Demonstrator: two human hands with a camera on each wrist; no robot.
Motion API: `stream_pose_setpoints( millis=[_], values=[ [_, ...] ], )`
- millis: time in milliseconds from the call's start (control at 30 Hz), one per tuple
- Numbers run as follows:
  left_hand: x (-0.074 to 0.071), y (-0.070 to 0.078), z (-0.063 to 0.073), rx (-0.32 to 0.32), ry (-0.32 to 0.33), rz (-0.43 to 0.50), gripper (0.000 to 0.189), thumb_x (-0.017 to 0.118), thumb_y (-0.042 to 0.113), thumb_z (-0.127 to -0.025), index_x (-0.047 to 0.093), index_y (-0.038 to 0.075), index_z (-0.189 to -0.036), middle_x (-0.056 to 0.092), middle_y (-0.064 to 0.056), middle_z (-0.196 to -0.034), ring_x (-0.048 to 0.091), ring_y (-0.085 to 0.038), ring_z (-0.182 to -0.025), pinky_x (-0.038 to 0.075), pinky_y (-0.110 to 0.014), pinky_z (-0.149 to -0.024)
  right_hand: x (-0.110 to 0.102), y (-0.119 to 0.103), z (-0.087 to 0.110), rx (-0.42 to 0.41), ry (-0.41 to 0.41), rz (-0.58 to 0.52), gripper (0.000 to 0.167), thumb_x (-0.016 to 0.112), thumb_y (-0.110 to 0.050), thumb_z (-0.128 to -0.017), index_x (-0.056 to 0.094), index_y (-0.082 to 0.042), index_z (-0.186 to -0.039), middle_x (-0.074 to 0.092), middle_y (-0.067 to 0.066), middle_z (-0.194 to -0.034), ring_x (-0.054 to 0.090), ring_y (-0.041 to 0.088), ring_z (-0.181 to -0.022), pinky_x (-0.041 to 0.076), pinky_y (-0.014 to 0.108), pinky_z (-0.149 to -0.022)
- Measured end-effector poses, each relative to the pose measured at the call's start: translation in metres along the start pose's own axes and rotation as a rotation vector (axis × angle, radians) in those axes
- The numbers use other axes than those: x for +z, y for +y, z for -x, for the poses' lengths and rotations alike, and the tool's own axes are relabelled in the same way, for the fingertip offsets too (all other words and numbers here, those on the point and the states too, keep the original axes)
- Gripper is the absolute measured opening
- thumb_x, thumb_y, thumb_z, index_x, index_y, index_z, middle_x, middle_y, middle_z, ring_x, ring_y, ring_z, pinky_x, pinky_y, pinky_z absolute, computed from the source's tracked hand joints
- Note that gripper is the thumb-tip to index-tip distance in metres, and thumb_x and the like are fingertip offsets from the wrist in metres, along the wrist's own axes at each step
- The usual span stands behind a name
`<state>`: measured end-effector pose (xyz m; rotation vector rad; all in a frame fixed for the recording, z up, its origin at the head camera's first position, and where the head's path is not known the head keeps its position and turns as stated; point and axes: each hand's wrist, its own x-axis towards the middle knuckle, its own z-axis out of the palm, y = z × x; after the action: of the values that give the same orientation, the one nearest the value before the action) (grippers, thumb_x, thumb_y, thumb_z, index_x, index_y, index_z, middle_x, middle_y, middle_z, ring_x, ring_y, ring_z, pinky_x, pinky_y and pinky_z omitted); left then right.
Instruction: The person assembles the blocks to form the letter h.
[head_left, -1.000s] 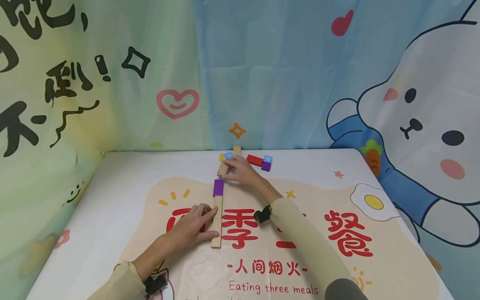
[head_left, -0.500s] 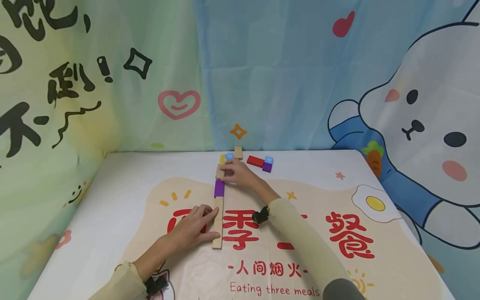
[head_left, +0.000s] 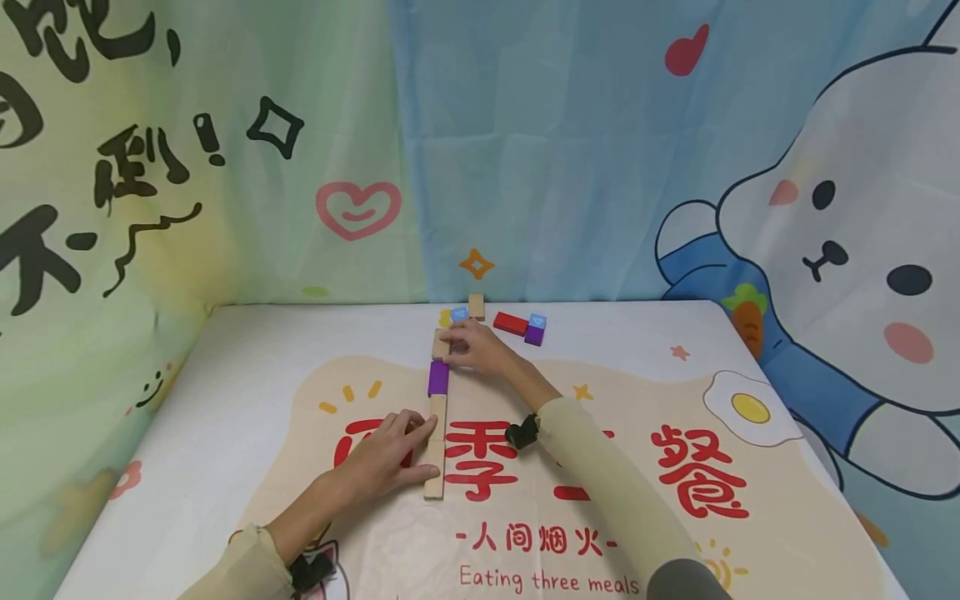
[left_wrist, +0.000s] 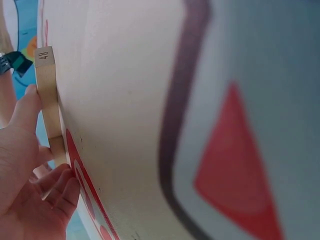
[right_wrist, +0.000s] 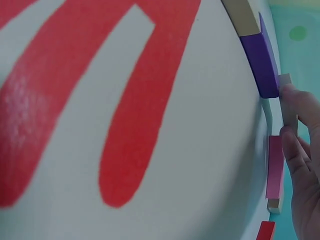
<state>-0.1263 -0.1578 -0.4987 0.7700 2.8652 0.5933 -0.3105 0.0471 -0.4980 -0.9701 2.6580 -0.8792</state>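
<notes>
One end of a wooden block (left_wrist: 49, 97) reads "48", while the tabletop (head_left: 615, 333) bears a red "季", a red "餐" toward its right edge, and, toward the near edge, "人间烟火" over "Eating three meals", and the backdrop (head_left: 232, 200) shows "不" and "!".

**Decorated setting, premises undetermined**

A bench (head_left: 247, 358) is backed and flanked by cloth hangings (head_left: 540, 167) printed with hearts (head_left: 357, 211), lettering (head_left: 27, 271) and a cartoon animal (head_left: 862, 225); its top is covered by a sheet (head_left: 810, 517) bearing a fried egg (head_left: 750, 407). By these hangings the surroundings are hidden, so home or studio cannot be distinguished.
</notes>
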Motion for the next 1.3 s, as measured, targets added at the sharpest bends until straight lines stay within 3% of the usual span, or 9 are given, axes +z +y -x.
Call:
stream_pose_setpoints(
  millis=[267,533,733,1133,1300],
  values=[
    [-0.0001,-0.0008,-0.0004,-0.007,-0.004,-0.003,0.078,0.066,0.055,-0.085,0.042,0.015,-0.148,0.049,-0.004,-0.131,0.045,-0.015,-0.110,0.050,-0.026,-0.078,0.0058,0.0033,-0.0047,-0.125,0.031,-0.084,0.044,0.073,-0.020,-0.087,0.063,-0.002,-0.126,0.067,0.012,-0.118,0.063,0.020,-0.102,0.053,0.030,-0.091],
    [0.0009,0.0000,-0.0013,-0.013,-0.010,-0.012,0.078,0.066,0.055,-0.085,0.042,0.016,-0.148,0.049,-0.004,-0.131,0.045,-0.015,-0.111,0.050,-0.025,-0.077,0.0071,0.0031,-0.0041,-0.109,0.031,-0.107,0.041,0.072,-0.019,-0.088,0.063,-0.002,-0.125,0.067,0.013,-0.117,0.065,0.021,-0.103,0.053,0.029,-0.090],
    [0.0003,0.0003,-0.0011,-0.012,-0.004,-0.008,0.077,0.066,0.054,-0.085,0.042,0.015,-0.148,0.049,-0.004,-0.131,0.045,-0.015,-0.110,0.050,-0.026,-0.078,0.0053,0.0066,-0.0022,-0.044,0.048,-0.142,0.041,0.072,-0.019,-0.088,0.062,-0.003,-0.124,0.065,0.012,-0.117,0.063,0.021,-0.104,0.053,0.030,-0.091],
    [-0.0016,0.0014,-0.0001,-0.006,0.006,0.003,0.077,0.067,0.053,-0.085,0.043,0.014,-0.147,0.049,-0.005,-0.131,0.045,-0.014,-0.109,0.050,-0.026,-0.079,0.0070,0.0095,-0.0026,-0.027,0.001,-0.172,0.030,0.068,-0.015,-0.091,0.064,-0.005,-0.119,0.066,0.010,-0.117,0.063,0.020,-0.106,0.052,0.030,-0.094],
    [-0.0008,0.0008,0.0000,-0.004,0.004,0.010,0.077,0.067,0.053,-0.085,0.043,0.014,-0.147,0.049,-0.005,-0.131,0.045,-0.015,-0.110,0.050,-0.027,-0.079,0.0069,0.0084,-0.0011,-0.023,0.026,-0.078,0.033,0.063,-0.020,-0.095,0.063,-0.008,-0.125,0.054,0.014,-0.134,0.058,0.024,-0.119,0.049,0.038,-0.100]
  ],
)
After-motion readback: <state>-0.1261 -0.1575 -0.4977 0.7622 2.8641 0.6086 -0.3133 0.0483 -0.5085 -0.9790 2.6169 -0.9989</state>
